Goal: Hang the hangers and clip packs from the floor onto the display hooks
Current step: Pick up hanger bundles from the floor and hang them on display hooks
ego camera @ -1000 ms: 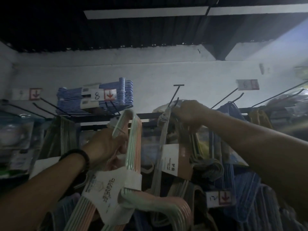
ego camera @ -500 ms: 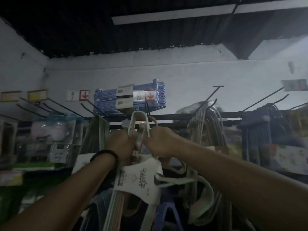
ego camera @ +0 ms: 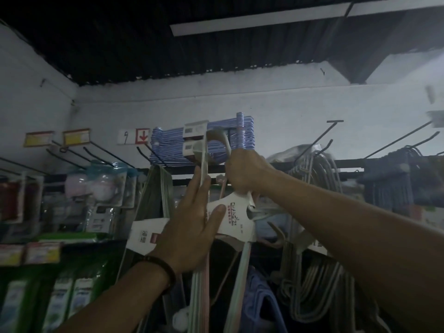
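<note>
A bundle of pale hangers (ego camera: 236,218) with a white card band hangs in front of me, its hook loop raised to the height of the blue hanger stack (ego camera: 213,140). My right hand (ego camera: 245,171) grips the bundle's neck just under the loop. My left hand (ego camera: 192,222) lies flat against the bundle's left side and card, fingers straight. Whether the loop sits on a display hook is hidden by the blue stack behind it.
Black display hooks (ego camera: 319,140) stick out along the rail, several bare on the right and left. Grey hangers (ego camera: 319,179) hang right of my hand, dark blue ones (ego camera: 394,181) further right. Packaged goods (ego camera: 101,186) and green packs (ego camera: 62,292) fill the left.
Both hands lifted the bundle higher, up to the blue stack. My left hand let go of the neck and now lies flat on the bundle. The view swung left.
</note>
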Demonstrator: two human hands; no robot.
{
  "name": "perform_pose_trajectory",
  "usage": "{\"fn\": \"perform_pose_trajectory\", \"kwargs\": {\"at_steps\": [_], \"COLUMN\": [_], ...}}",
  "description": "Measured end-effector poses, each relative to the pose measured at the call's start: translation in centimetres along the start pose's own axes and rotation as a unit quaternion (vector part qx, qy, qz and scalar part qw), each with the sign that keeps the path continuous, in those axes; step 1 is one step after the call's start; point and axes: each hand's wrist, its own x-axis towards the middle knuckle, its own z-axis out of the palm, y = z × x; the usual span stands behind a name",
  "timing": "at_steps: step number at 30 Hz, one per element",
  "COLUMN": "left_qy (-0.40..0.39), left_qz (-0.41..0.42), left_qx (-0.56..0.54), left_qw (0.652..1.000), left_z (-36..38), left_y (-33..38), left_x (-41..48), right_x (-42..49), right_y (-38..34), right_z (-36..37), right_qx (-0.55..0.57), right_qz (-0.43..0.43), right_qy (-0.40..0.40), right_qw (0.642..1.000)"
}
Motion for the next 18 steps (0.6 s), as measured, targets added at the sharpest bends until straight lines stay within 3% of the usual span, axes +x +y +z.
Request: {"fn": "perform_pose_trajectory", "kwargs": {"at_steps": [5,12,18], "left_qy": [0.027,0.001,-0.086], "left_qz": [0.042,0.045,0.004], "left_qx": [0.067,0.124,0.229], "left_qw": [0.997,0.991,0.970], "left_z": [0.7,3.0,5.5], "left_y": [-1.4,-4.0,-7.3], "left_x": [0.1,1.6,2.5], "right_x": [-0.8,-0.1,2.3], "right_y": [-0.1,2.0,3.1], "right_z": [0.8,4.2,8.2], "right_qx": [0.031,0.056,0.038], "right_qz": [0.029,0.039,0.058], "right_qy": [0.086,0.108,0.025], "right_qw": [0.995,0.992,0.997]}}
